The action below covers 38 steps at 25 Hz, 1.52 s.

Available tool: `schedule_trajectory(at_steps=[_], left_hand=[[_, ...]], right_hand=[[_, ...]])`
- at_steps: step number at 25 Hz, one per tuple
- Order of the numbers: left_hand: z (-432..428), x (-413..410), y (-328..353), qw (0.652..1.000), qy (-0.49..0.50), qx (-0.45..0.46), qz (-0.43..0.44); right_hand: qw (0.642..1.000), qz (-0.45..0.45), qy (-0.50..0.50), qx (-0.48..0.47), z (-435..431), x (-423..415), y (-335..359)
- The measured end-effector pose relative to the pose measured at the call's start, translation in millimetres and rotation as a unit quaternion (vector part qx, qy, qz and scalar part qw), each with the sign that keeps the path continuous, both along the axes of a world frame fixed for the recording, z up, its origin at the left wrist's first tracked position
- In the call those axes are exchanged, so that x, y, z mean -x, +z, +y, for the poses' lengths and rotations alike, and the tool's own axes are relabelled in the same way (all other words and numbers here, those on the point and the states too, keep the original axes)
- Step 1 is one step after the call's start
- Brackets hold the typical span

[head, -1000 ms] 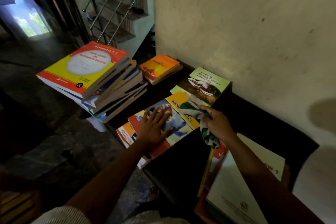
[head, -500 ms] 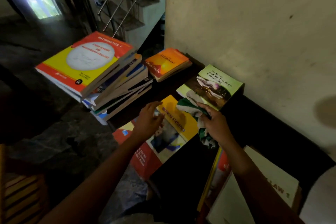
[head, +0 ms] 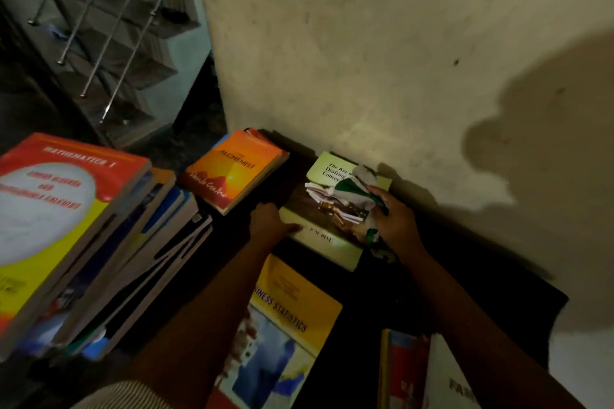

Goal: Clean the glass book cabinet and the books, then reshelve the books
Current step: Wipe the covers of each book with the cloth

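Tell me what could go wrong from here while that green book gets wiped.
1. The tall stack on the left leans, its lower books splayed. The left forearm passes near it in this view, so a nudge may topple it.
2. The right hand grips the cloth on the green book, with the left hand only at its edge. A hard wipe might slide the book or crease its cover.
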<state>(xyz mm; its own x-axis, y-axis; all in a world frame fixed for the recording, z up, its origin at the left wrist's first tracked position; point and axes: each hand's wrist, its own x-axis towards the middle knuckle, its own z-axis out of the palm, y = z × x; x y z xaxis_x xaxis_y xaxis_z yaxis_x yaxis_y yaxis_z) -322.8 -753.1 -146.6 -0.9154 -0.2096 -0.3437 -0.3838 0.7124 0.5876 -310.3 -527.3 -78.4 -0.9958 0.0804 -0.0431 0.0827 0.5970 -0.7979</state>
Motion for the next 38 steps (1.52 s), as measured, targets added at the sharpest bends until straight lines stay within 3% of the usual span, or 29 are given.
schedule_trajectory(at_steps=[4, 6, 10, 17, 20, 22, 24, 26, 28, 30, 32, 33, 38], left_hand=[[-1, -5, -1, 0.992, 0.067, -0.081, 0.070], [-2, -4, -5, 0.979, 0.103, -0.170, 0.054], [-8, -2, -5, 0.903, 0.183, -0.388, -0.021], [-10, -6, 8, 0.824, 0.249, -0.507, -0.050], [-7, -10, 20, 0.796, 0.259, -0.543, -0.070], [0, -13, 28, 0.831, 0.237, -0.501, -0.037], [10, -17, 41, 0.860, 0.217, -0.463, 0.007], [19, -15, 56, 0.866, 0.215, -0.450, 0.047], [31, -14, 76, 0.882, 0.183, -0.416, 0.128], [40, -16, 96, 0.916, 0.107, -0.264, 0.281], [43, -22, 109, 0.901, 0.025, -0.087, 0.425], [42, -23, 112, 0.890, -0.011, -0.052, 0.454], [32, -56, 44, 0.870, -0.242, 0.097, 0.419]], right_hand=[[0.992, 0.048, 0.049, -0.103, -10, 64, -18], [0.983, 0.052, 0.089, -0.149, -13, 94, -35], [0.938, 0.064, 0.141, -0.309, -25, 114, -73], [0.923, 0.135, 0.272, -0.235, -72, 23, -89], [0.940, 0.130, 0.295, -0.112, -70, -15, -83], [0.962, 0.070, 0.265, 0.016, -58, -27, -63], [0.983, 0.049, 0.154, 0.082, -37, -30, -36], [0.994, 0.025, 0.031, 0.098, -11, -27, -8], [0.996, 0.022, -0.016, 0.083, 13, -21, 15], [0.996, 0.062, -0.032, 0.053, 30, -19, 31], [0.992, 0.098, -0.054, 0.055, 39, -23, 46], [0.990, 0.108, -0.061, 0.062, 41, -24, 50], [0.993, 0.075, -0.043, 0.082, 38, -31, 44]])
